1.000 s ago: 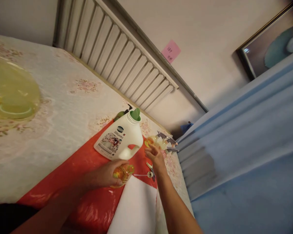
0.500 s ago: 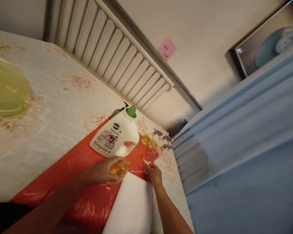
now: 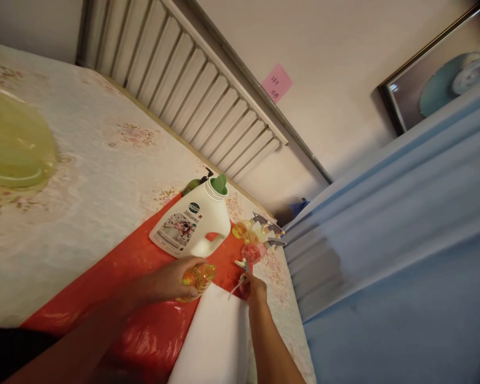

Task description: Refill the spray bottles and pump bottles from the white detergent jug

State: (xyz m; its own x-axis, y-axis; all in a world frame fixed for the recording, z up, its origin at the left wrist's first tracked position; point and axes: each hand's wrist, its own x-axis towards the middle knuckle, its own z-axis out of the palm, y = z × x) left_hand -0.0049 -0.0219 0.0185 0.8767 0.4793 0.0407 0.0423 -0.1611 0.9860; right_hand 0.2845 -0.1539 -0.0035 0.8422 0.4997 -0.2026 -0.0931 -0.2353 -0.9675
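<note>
My left hand [image 3: 172, 280] is wrapped round a small clear bottle with orange-yellow colouring [image 3: 199, 276]; its open neck leans to the right. Pinched in my right hand [image 3: 256, 290] is a spray trigger head [image 3: 244, 265], its thin white dip tube pointing down and left, apart from the bottle. Just beyond my left hand stands a white laundry detergent jug [image 3: 198, 216], uncapped, with a green spout [image 3: 220, 182] in its mouth. A red plastic sheet [image 3: 132, 288] lies beneath, and a white towel [image 3: 214, 336] sits between my forearms.
Several small spray bottles [image 3: 251, 253] with yellow and red colouring cluster beyond my right hand. Behind the jug is a dark-nozzled green bottle [image 3: 192, 186]. A translucent yellow basin [image 3: 20, 144] sits at far left on the floral cloth [image 3: 92, 176]. A radiator [image 3: 192, 80] and blue curtain [image 3: 392, 256] border the table.
My right hand has turned the spray head, so its tube swings from pointing left at the bottle to pointing down and left. My left hand keeps the bottle nearly in place.
</note>
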